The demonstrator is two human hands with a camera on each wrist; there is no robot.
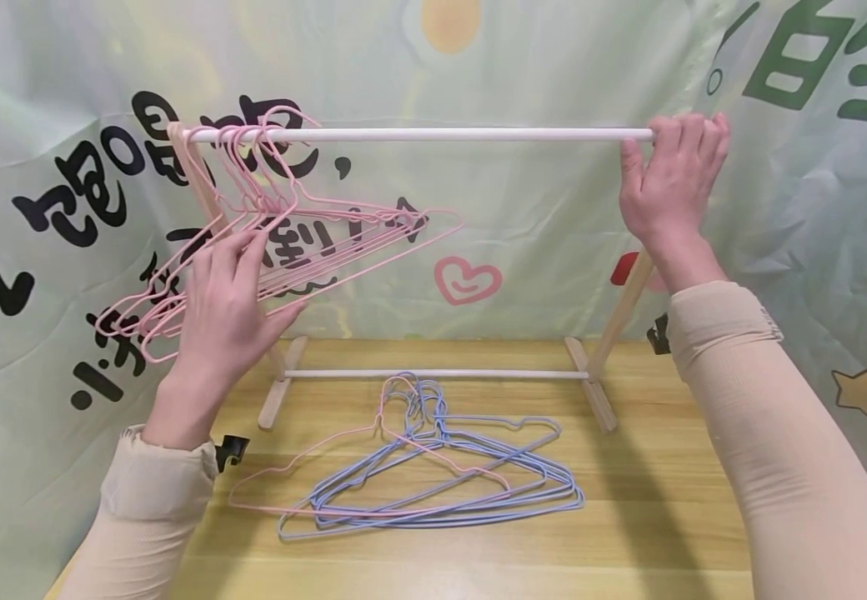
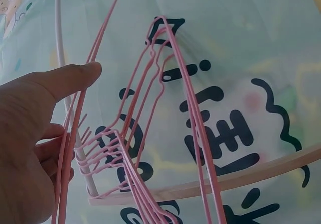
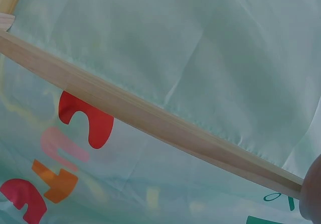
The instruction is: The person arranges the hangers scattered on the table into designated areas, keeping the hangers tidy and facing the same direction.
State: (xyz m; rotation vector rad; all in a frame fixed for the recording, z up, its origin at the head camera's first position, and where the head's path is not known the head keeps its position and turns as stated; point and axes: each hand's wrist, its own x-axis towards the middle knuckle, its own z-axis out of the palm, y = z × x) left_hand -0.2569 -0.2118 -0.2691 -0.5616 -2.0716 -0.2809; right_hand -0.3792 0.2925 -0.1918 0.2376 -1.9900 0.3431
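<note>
At left, the left hand's (image 1: 227, 300) fingers pinch 1 pink hanger (image 2: 77, 111) hung on the white rod (image 1: 448, 134); at upper right, the right hand's (image 1: 677, 175) fingers grip the rod's end. Blue hangers (image 1: 471, 523) lie lower centre on the table (image 1: 643, 542).

L. hand (image 1: 223, 304): 1 pc., raised, back to head cam., thumb (image 2: 75, 80) opp. fingers (image 2: 48, 153) in pinch.
L. forearm (image 1: 141, 517): sleeved, angled up & rt.
R. hand (image 1: 674, 179): higher than L., fingers curled fwd., thumb up.
R. forearm (image 1: 771, 425): sleeved, angled up & lt.
</note>
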